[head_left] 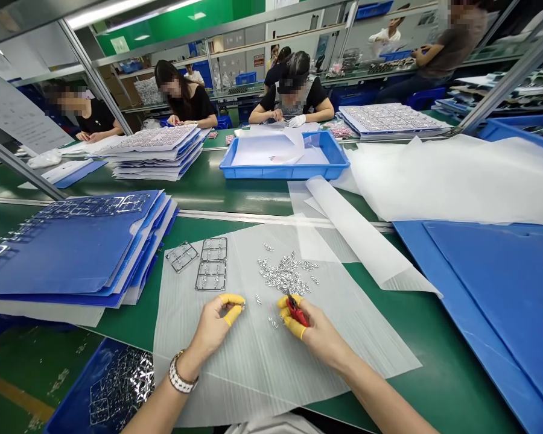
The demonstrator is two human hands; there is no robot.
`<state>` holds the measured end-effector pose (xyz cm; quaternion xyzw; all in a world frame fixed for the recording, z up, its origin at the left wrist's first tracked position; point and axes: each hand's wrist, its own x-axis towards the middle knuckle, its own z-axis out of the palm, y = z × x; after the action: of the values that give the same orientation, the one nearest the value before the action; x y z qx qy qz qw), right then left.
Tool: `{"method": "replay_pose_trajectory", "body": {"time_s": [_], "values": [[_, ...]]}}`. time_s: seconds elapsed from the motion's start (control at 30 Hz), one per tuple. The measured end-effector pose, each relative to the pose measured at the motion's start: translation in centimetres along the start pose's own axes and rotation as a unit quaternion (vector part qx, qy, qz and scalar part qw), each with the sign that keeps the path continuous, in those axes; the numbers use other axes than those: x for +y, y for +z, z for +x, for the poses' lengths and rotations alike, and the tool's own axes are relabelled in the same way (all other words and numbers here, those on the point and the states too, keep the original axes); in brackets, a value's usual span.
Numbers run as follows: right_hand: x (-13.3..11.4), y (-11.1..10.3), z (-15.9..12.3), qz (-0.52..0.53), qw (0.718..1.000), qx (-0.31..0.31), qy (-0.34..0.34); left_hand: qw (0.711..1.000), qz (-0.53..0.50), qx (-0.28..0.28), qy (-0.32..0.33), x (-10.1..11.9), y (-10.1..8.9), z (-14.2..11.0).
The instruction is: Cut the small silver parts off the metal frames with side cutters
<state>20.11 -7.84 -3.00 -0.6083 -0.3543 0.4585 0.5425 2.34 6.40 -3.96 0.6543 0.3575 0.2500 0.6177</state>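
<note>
My right hand, with yellow finger cots, is closed around small red-handled cutters, their tips pointing at a pile of small silver metal parts. My left hand, also with yellow cots and a watch at the wrist, is pinched closed; what it holds, if anything, is too small to make out. Both hands rest on a white foam sheet. Three empty silver frames lie on the sheet, just beyond the left hand. A few loose parts lie between the hands.
A stack of blue sheets with silver frames lies at left. A blue bin of frames sits at the near left edge. Blue boards lie at right, a blue tray beyond. Several people work at the far tables.
</note>
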Motion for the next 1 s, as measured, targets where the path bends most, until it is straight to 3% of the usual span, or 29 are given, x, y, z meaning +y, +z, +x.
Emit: {"method": "replay_pose_trajectory", "body": {"time_s": [0.37, 0.67, 0.83, 1.0], "values": [[-0.8, 0.9, 0.5, 0.061, 0.997, 0.047, 0.022, 0.996, -0.080, 0.026, -0.024, 1.7, 3.1, 0.7], [-0.7, 0.7, 1.5, 0.070, 0.996, 0.060, 0.000, 0.995, -0.090, 0.034, -0.036, 1.8, 4.2, 1.5], [-0.1, 1.0, 2.0, -0.033, 0.998, 0.044, -0.016, 0.996, -0.079, 0.031, -0.039, 1.6, 4.7, 1.6], [-0.4, 1.2, 2.5, -0.166, 0.984, 0.049, -0.037, 0.998, -0.056, 0.012, -0.024, 0.9, 5.1, 1.3]]}}
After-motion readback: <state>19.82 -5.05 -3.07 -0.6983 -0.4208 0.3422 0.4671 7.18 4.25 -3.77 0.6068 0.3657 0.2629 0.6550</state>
